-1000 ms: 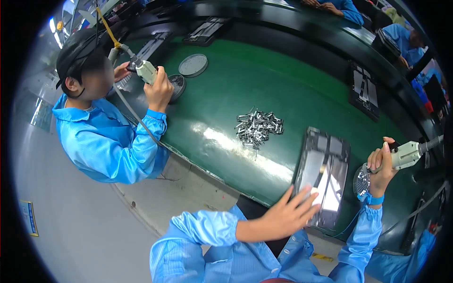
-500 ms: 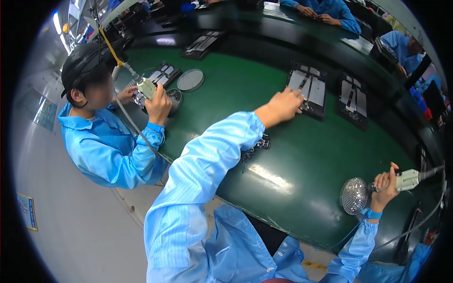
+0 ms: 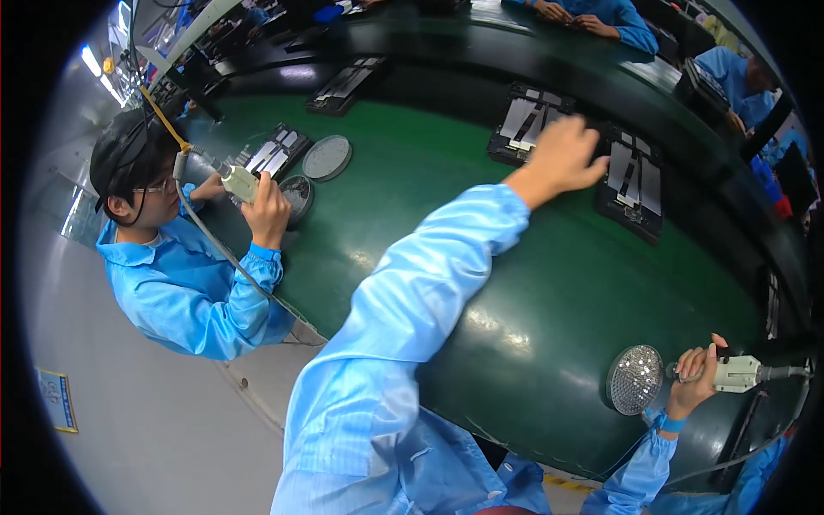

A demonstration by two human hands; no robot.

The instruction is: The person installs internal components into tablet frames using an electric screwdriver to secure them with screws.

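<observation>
My left hand point(image 3: 563, 161) reaches across the bench with its fingers apart and nothing seen in them. It is between two black holders: one point(image 3: 505, 148) partly covered by the hand, the other point(image 3: 629, 184) just to its right. Each carries an electronic device with pale grey panels and a dark strip. My right hand point(image 3: 697, 378) grips a pale electric screwdriver point(image 3: 736, 374) at the right side. The screwdriver's tip end points left toward a round dish point(image 3: 635, 379) of small shiny parts.
A co-worker point(image 3: 176, 283) at the left holds another electric screwdriver point(image 3: 240, 183) over a small dish point(image 3: 296, 199). Beside them lie a round grey lid or dish point(image 3: 328, 158) and a holder point(image 3: 279, 153). Another holder point(image 3: 345, 84) lies farther back. The screwdriver's cable point(image 3: 798, 416) hangs at the right.
My left hand has come off the nearer holder and moved right. That holder now sits farther away and left. My right hand keeps the screwdriver by the dish. The view has shifted slightly.
</observation>
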